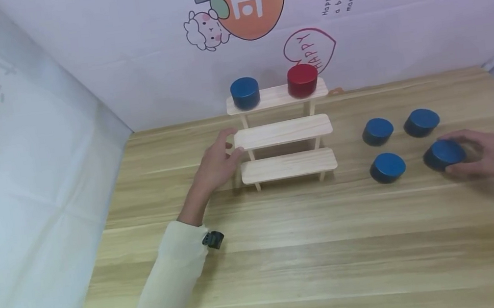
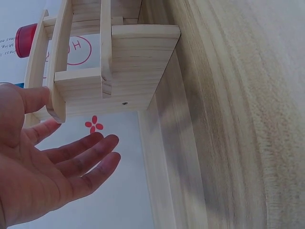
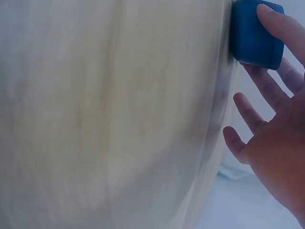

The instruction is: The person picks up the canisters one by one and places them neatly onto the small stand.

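Observation:
A three-tier wooden shelf stand (image 1: 283,131) stands on the table near the back cloth. My left hand (image 1: 217,165) pinches the left end of its middle tier between thumb and index finger; the other fingers extend free in the left wrist view. On the top tier sit a blue round tin (image 1: 245,93) at left and a red round tin (image 1: 303,81) at right. To the right, my right hand (image 1: 492,157) holds another blue tin (image 3: 255,36), thumb on one side and fingers on the other. This tin appears to rest on the table.
Three more blue tins stand right of the shelf: a back-left tin (image 1: 377,131), a back-right tin (image 1: 421,122) and a front-left tin (image 1: 387,167). White printed cloth (image 1: 148,68) walls the back and sides of the wooden table (image 1: 316,268).

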Tool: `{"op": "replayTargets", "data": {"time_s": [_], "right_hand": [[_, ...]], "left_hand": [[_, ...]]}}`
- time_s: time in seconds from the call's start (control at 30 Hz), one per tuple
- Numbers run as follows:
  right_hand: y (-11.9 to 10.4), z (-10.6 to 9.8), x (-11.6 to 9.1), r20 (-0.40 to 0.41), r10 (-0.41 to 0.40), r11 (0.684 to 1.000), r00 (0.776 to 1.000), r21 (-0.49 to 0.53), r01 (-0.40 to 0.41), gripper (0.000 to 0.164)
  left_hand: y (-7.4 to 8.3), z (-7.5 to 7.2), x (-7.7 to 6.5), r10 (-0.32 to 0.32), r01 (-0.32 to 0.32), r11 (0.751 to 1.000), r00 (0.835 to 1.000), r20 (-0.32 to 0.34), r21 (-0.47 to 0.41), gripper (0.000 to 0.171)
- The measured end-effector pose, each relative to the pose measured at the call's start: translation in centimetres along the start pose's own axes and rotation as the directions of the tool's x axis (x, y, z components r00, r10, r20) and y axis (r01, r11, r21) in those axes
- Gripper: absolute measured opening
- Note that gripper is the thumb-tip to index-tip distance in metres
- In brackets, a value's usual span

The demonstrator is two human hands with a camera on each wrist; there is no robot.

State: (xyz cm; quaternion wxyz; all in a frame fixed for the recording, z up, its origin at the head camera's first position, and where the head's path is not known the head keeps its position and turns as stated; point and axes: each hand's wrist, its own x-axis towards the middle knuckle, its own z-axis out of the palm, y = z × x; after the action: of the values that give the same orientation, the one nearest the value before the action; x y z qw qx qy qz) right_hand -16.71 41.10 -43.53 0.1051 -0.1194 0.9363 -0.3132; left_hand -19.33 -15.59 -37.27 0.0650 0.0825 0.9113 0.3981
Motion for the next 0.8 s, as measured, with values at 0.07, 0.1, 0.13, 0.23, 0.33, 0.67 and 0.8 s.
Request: {"op": "replayTargets", "data": {"time_s": [0.07, 0.1, 0.13, 0.23, 0.33, 0.67, 0.8], "right_hand": [[-0.2, 0.0, 0.1, -0.006, 0.004, 1.0, 1.0, -0.016, -0.004, 0.075], [-0.3, 0.1, 0.1, -0.005, 0.004, 1.0, 1.0, -0.019, -0.005, 0.075], [-0.4, 0.1, 0.1, -0.006, 0.012, 1.0, 1.0, -0.023, -0.013, 0.075], [-0.7, 0.2, 0.0, -0.014, 0.009, 1.0, 1.0, -0.024, -0.009, 0.074], [-0.9, 0.3, -0.1, -0.028, 0.021, 0.999, 0.999, -0.025, -0.022, 0.073], [-1.6, 0.2, -0.4, -0.047, 0.053, 0.999, 0.998, 0.007, -0.053, 0.073], [-2.2, 0.0, -0.4, -0.064, 0.067, 0.998, 0.996, 0.023, -0.066, 0.074]], "left_hand": [[0.0, 0.1, 0.1, 0.007, -0.007, 1.0, 1.0, -0.002, 0.0, 0.054], [0.0, 0.1, 0.1, 0.01, -0.01, 1.0, 1.0, -0.002, -0.001, 0.054], [0.0, 0.1, 0.1, 0.011, -0.011, 1.0, 1.0, -0.003, 0.001, 0.054], [0.0, 0.1, 0.2, 0.018, -0.018, 1.0, 1.0, -0.005, 0.001, 0.053], [0.1, 0.0, 0.2, 0.021, -0.021, 1.0, 1.0, -0.003, -0.003, 0.053], [0.1, -0.2, 0.0, 0.021, -0.021, 0.999, 1.0, 0.004, -0.035, 0.053], [-0.1, -0.2, 0.0, 0.017, -0.017, 0.998, 1.0, 0.011, -0.059, 0.053]]}}
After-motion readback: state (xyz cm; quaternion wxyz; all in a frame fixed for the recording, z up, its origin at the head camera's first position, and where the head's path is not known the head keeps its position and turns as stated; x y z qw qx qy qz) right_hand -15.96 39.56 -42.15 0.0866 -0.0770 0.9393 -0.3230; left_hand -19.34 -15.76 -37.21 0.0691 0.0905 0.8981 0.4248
